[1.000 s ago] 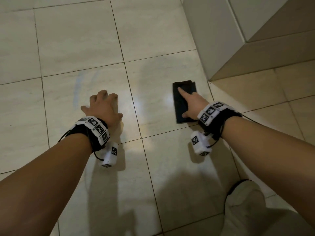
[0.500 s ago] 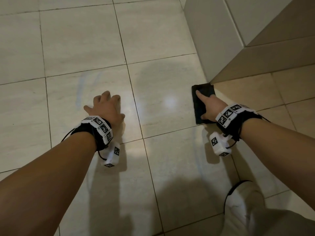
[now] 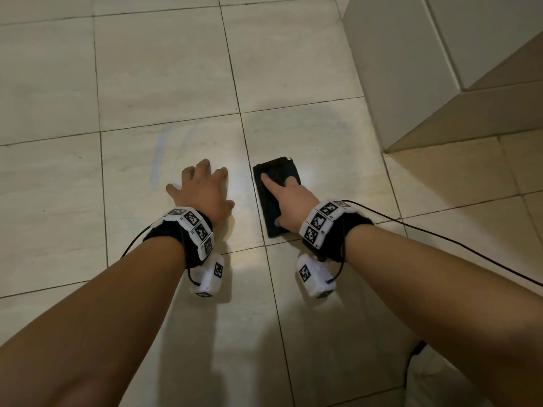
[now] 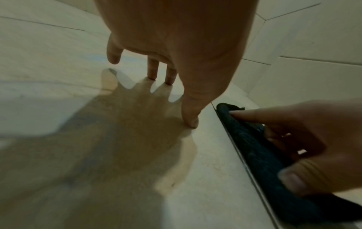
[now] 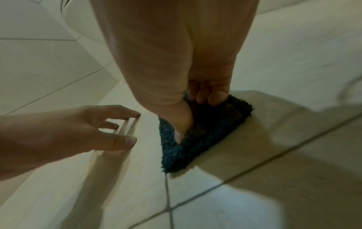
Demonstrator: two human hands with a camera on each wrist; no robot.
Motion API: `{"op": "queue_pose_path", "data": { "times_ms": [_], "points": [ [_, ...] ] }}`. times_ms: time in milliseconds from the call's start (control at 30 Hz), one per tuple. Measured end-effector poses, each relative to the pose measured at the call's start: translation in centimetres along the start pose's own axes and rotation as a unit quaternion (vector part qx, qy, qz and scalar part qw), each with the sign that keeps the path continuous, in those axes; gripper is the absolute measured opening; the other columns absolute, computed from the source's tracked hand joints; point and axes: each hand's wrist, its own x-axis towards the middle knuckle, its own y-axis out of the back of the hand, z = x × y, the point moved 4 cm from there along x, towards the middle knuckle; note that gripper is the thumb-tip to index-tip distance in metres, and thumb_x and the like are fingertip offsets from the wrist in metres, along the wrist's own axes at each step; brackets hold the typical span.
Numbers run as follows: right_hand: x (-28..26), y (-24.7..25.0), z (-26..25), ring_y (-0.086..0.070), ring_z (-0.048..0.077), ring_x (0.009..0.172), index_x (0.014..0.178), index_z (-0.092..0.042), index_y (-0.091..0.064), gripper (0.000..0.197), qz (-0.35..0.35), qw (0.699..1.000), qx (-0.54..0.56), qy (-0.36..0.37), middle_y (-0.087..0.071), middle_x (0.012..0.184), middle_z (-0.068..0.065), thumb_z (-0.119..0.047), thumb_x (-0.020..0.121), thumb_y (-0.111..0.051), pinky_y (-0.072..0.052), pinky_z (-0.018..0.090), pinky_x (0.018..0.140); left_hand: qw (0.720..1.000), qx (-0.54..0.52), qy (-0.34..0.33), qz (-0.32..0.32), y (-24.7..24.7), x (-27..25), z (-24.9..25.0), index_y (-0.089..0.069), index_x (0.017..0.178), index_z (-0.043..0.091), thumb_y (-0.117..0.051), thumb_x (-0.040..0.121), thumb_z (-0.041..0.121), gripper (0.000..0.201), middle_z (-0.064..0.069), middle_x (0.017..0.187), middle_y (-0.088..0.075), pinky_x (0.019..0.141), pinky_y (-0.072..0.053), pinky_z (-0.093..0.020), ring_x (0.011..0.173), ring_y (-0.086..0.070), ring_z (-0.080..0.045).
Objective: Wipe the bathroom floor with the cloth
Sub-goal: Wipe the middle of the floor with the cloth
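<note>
Your right hand point(image 3: 289, 202) presses the folded dark cloth point(image 3: 271, 207) flat on the floor point(image 3: 164, 77), index finger straight, thumb pinching its edge. The left hand point(image 3: 202, 190) rests open beside it. The cloth looks soft and light; press mid-cloth so it doesn't bunch.

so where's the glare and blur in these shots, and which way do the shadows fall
Head view: bright glare on the floor tile beside the cloth, arm shadows falling toward the camera. Left wrist view: left hand casts a broad shadow, right hand smeared. Right wrist view: edges blurred.
</note>
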Motion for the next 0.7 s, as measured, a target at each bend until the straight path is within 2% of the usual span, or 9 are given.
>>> {"op": "queue_pose_path", "data": {
  "times_ms": [167, 300, 433, 567, 700],
  "points": [
    [2.2, 0.9, -2.0, -0.05, 0.036, 0.109, 0.157, -0.035, 0.005, 0.095, 0.003, 1.0, -0.005, 0.008, -0.03, 0.136, 0.019, -0.028, 0.09, -0.062, -0.051, 0.043, 0.091, 1.0, 0.001, 0.004, 0.0, -0.3, 0.2, -0.1, -0.04, 0.134, 0.038, -0.069, 0.079, 0.047, 0.062, 0.003, 0.154, -0.022, 0.1, -0.03, -0.057, 0.139, -0.021, -0.028],
    [4.4, 2.4, -3.0, -0.044, 0.037, 0.115, 0.157, -0.037, -0.001, 0.083, 0.043, 0.999, 0.01, -0.003, -0.03, 0.137, 0.019, -0.036, 0.092, -0.052, -0.046, 0.042, 0.094, 1.0, 0.017, 0.01, -0.016, -0.3, 0.3, 0.0, -0.035, 0.138, 0.039, -0.067, 0.081, 0.049, 0.066, 0.002, 0.155, -0.019, 0.102, -0.029, -0.059, 0.14, -0.018, -0.028],
    [6.7, 4.0, -2.5, -0.046, 0.038, 0.118, 0.157, -0.039, -0.006, 0.07, 0.078, 0.997, 0.022, -0.02, -0.031, 0.142, 0.021, -0.044, 0.097, -0.043, -0.044, 0.042, 0.096, 0.999, 0.023, 0.013, -0.026, 0.1, 0.5, 0.4, -0.037, 0.136, 0.038, -0.068, 0.081, 0.047, 0.065, 0.001, 0.153, -0.021, 0.101, -0.031, -0.058, 0.138, -0.02, -0.028],
    [8.0, 5.5, -0.5, -0.046, 0.041, 0.12, 0.157, -0.04, -0.007, 0.07, 0.091, 0.995, 0.026, -0.029, -0.03, 0.146, 0.022, -0.043, 0.099, -0.047, -0.044, 0.043, 0.098, 0.999, 0.019, 0.016, -0.03, 0.2, 0.4, 0.4, -0.037, 0.136, 0.038, -0.067, 0.081, 0.047, 0.063, 0.002, 0.151, -0.022, 0.099, -0.031, -0.057, 0.138, -0.021, -0.027],
    [8.2, 8.5, 5.5, -0.043, 0.048, 0.126, 0.157, -0.04, -0.003, 0.072, 0.099, 0.99, 0.03, -0.096, -0.017, 0.156, 0.025, -0.045, 0.1, -0.046, -0.04, 0.045, 0.104, 0.999, 0.021, 0.016, -0.042, 0.3, 0.4, -0.1, -0.034, 0.138, 0.039, -0.066, 0.082, 0.049, 0.066, 0.004, 0.152, -0.02, 0.1, -0.029, -0.058, 0.138, -0.019, -0.025]
  ]
}}
